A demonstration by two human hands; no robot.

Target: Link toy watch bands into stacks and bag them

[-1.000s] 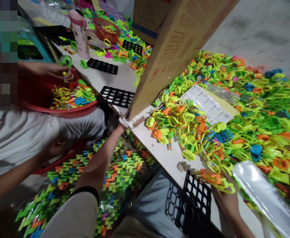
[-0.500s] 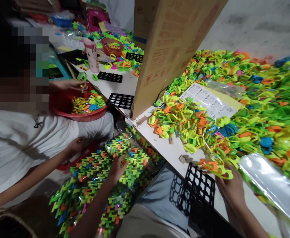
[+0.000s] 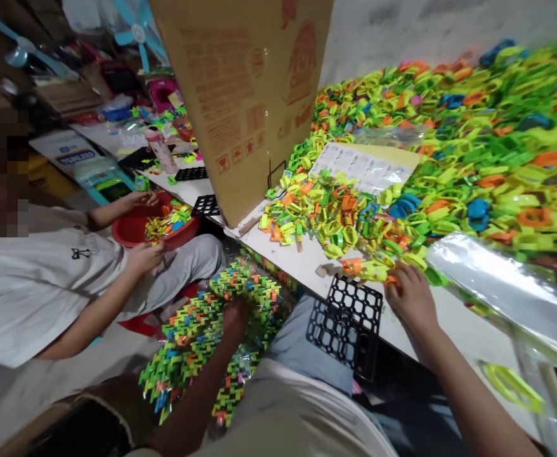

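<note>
My left hand (image 3: 235, 315) is low over a clear bag packed with rows of small green, yellow, orange and blue plastic pieces (image 3: 188, 317). Its fingers are dark and turned away, so their grip is hidden. At the table edge, my right hand (image 3: 410, 297) has its fingers closed around an orange toy watch (image 3: 393, 280). Beside those fingers lie more yellow and orange toy watches (image 3: 371, 270), part of a loose pile. A black plastic grid tray (image 3: 354, 301) leans at the table edge between my legs and my right hand.
A tall cardboard sheet (image 3: 245, 108) divides the white table. Beyond my pile are a printed sticker sheet (image 3: 354, 168) and a clear plastic bag (image 3: 488, 273). At left, a co-worker reaches over a red basin (image 3: 178, 238). One yellow-green band (image 3: 514, 387) lies at lower right.
The view has swung left. My right hand's fingers have closed on the orange toy watch, while my left hand stays at the bag. The co-worker's nearer hand has risen to the red basin.
</note>
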